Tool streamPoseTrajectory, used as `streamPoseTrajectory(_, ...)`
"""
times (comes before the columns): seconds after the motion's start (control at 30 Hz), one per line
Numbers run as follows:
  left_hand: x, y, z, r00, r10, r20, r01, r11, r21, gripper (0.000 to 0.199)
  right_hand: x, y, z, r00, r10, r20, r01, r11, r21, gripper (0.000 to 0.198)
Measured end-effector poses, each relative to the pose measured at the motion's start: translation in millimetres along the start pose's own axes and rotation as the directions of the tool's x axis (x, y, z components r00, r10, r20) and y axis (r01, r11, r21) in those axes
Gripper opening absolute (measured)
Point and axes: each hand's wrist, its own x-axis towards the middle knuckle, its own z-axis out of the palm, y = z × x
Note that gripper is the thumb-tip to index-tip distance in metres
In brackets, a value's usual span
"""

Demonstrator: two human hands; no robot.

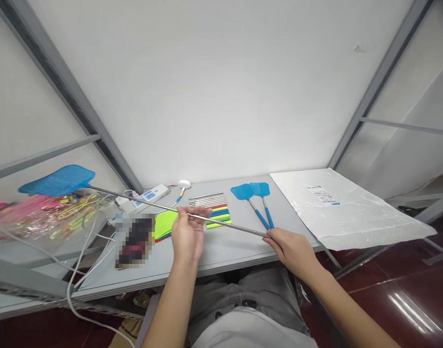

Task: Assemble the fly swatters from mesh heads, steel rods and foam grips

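Note:
A blue fly swatter [62,181] with a long, drawn-out metal rod stretches across the front of me, its head out to the left past the table. My left hand [188,234] holds the rod around its middle, thumb on the near side and the fingers loosely bent behind. At the rod's right end, my right hand [292,249] is closed around it; the grip hides the tip. Just behind that hand lie two shorter swatters with blue handles, a left one [242,192] and a right one [263,189]. Beyond the left hand are metal rods [207,199] and coloured handle tubes [221,218].
Lime-green mesh swatter heads [164,225] are stacked left of my left hand, beside a blurred-out item [134,241]. A power strip [150,195] with white cables stands behind. A large white plastic mailer [337,208] covers the table's right side. Bagged colourful goods [43,217] lie far left.

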Motion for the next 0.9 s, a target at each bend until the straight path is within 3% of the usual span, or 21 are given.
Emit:
streamPoseTrajectory(0.17, 16.9, 25.8, -13.6, 0.998, 0.043, -0.043, -0.043, 0.999, -0.002, 0.034, -12.6, 16.2, 2.5, 1.000, -0.012, -0.019, 0.012, 1.000, 0.002, 0.030)
streamPoseTrajectory(0.43, 17.1, 12.9, 9.3, 0.992, -0.069, 0.105, 0.060, 0.995, 0.082, 0.038, -21.6, 58.3, -3.6, 0.965, -0.023, -0.263, 0.008, 0.998, -0.059, 0.021)
streamPoseTrajectory(0.57, 26.6, 17.2, 11.9, 0.997, 0.007, 0.081, -0.015, 0.995, 0.094, 0.042, -18.7, 57.1, -3.3, 0.931, 0.008, -0.366, -0.021, 0.999, -0.034, 0.023)
streamPoseTrajectory(0.7, 21.1, 12.4, -4.5, 0.999, 0.034, 0.033, -0.038, 0.993, 0.114, 0.041, -18.5, 50.0, -3.8, 0.903, -0.007, -0.430, 0.026, 0.999, 0.039, 0.019)
streamPoseTrajectory(0.9, 12.2, 2.9, -11.2, 0.996, 0.085, -0.018, -0.083, 0.991, 0.107, 0.042, -22.6, 47.0, -4.5, 0.897, 0.021, -0.441, 0.025, 0.995, 0.098, 0.016)
